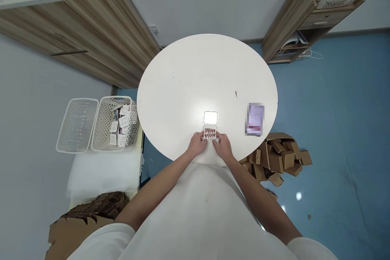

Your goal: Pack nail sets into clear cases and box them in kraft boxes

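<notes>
A small clear plastic case [210,118] lies on the round white table [210,65] near its front edge, its lid tipped back away from me. Two rows of reddish press-on nails [210,132] fill its base. My left hand [197,144] grips the left side of the base with fingers curled in. On the opposite side, my right hand [223,146] holds the right edge between thumb and fingers. The fingertips partly cover the case's sides.
A blurred purple item [255,119] rests at the table's right. Left of the table stand a white perforated basket [101,130] with small packs and a clear bin [77,126]. Cardboard boxes [276,161] pile on the floor at right. Wooden cabinets [100,20] flank the table.
</notes>
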Motion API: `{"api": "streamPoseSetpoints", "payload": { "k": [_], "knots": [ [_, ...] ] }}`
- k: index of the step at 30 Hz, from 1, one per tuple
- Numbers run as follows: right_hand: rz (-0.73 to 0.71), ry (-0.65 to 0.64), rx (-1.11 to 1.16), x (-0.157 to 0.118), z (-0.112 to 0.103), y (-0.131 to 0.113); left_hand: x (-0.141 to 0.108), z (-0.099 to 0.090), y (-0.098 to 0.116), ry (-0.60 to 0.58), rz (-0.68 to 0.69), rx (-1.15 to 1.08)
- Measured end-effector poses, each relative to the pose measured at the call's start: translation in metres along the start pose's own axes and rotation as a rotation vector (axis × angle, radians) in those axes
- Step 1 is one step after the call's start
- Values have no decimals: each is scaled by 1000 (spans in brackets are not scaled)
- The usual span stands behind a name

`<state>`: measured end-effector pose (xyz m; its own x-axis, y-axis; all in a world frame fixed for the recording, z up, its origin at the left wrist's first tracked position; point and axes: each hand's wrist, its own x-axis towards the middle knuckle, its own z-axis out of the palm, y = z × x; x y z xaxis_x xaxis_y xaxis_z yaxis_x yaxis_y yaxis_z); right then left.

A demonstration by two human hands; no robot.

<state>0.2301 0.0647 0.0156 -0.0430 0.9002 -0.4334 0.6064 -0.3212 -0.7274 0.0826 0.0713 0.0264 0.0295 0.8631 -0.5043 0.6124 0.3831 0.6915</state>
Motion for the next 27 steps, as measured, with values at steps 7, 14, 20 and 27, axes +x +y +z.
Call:
{"api": "streamPoseSetpoints", "payload": {
  "k": [7, 14, 20, 27],
  "knots": [
    [7, -3, -49, -2, 3, 3, -5, 5, 1, -39, 6, 16],
    [-3, -4, -85, -1, 5, 4, -5, 5, 1, -54, -5, 29],
    [11, -3, -78, -1, 5, 5, -6, 7, -1, -52, 1, -14],
    [37, 21, 28, -2, 0, 2, -8, 8, -11, 43, 24, -56]
  ]
}}
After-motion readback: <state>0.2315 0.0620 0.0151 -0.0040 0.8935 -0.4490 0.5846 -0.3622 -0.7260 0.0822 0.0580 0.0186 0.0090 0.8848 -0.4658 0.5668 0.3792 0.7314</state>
